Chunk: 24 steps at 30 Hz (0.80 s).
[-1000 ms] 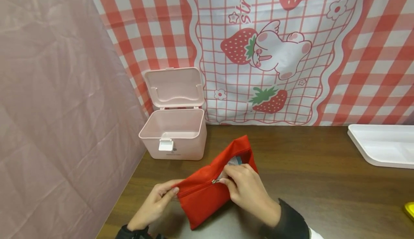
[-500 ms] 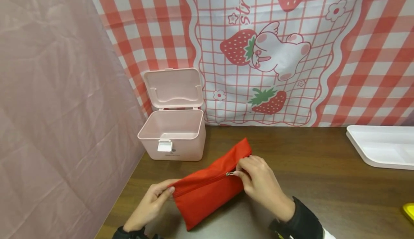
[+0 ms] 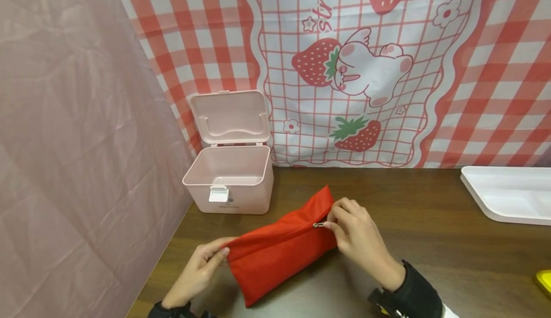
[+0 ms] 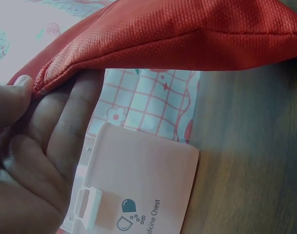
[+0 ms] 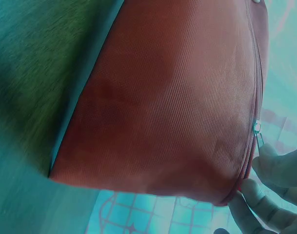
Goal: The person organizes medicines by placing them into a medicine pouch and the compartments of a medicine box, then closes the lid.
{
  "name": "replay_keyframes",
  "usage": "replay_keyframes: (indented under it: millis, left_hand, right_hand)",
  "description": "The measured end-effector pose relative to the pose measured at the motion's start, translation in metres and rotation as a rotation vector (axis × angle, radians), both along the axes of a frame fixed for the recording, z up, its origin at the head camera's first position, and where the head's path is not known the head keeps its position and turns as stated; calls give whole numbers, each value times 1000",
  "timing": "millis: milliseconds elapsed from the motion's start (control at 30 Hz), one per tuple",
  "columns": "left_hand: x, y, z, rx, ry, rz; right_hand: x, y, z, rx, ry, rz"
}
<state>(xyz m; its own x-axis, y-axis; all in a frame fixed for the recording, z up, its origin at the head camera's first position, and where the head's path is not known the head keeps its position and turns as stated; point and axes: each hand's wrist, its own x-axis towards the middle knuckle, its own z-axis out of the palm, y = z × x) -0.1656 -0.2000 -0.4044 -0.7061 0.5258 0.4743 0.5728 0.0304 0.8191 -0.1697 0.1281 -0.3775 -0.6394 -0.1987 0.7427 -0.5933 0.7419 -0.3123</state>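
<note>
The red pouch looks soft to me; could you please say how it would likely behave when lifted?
Probably floppy: the pouch has an upper edge that dips and bends. It seems unlikely to slip readily, as its fabric looks ribbed. Rolling also seems unlikely, given its flattened, cornered shape.

The left hand (image 3: 199,271), lower left of centre in the head view, is bare, with slim fingers and a short, rounded thumbnail (image 4: 24,81) visible in the left wrist view. A black band (image 3: 171,310) circles its wrist at the bottom edge. The right hand (image 3: 356,232), right of centre, is bare too. Its wrist wears a broad, smooth black cuff (image 3: 416,290) at the lower right, with a dark, angular attachment (image 3: 381,298) on its near side and a small yellow patch below that. White sleeve fabric (image 3: 450,312) emerges beyond the cuff.
</note>
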Motion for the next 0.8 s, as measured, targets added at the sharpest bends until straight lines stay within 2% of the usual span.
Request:
replay_keyframes:
  millis: [367,667,733,800]
  left_hand:
    - [-2,-3,-1,-16,39,24]
    - [-3,-4,-1,-14,50,33]
    - [-3,-5,-1,-8,53,41]
    - [-4,-6,-1,-1,57,50]
  right_hand:
    - [-2,11,2,-23,-15,9]
    - [-8,22,2,-69,-13,84]
    - [-9,26,1,-82,-50,99]
    - [-12,31,0,-116,-129,130]
